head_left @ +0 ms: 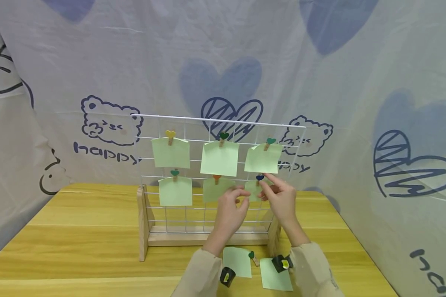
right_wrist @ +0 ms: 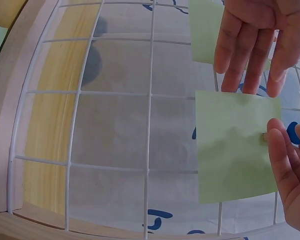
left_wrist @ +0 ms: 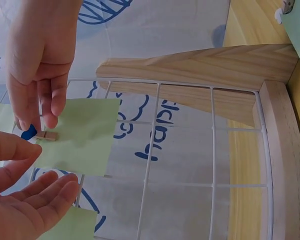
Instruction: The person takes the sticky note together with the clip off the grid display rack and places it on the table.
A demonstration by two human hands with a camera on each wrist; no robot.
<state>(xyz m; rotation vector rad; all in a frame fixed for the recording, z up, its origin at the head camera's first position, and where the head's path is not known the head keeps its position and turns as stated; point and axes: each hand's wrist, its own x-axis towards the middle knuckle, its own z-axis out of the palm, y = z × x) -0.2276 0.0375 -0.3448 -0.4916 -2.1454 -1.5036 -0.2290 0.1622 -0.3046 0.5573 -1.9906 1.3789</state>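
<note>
On the white wire grid (head_left: 197,160), a small wooden clothespin with a dark blue heart (head_left: 259,177) clips a pale green paper note (left_wrist: 85,145). My right hand (head_left: 283,201) pinches this clothespin at its heart end, thumb and fingertips right at it. To the left, my left hand (head_left: 230,210) holds nothing, its fingers loosely bent beside the note's edge. Partly behind the left hand hangs another note (head_left: 212,192) with an orange-heart clothespin (head_left: 217,179). Above the right hand hangs a note (head_left: 263,160) under a teal-heart clothespin (head_left: 270,141).
More notes hang at the grid's left and middle, including one under a yellow-heart clothespin (head_left: 170,134). Wooden feet (head_left: 143,227) hold the grid on the table (head_left: 78,243). Before it lie two loose notes (head_left: 238,262) and a green-heart clothespin (head_left: 253,258). A printed cloth (head_left: 152,62) hangs behind.
</note>
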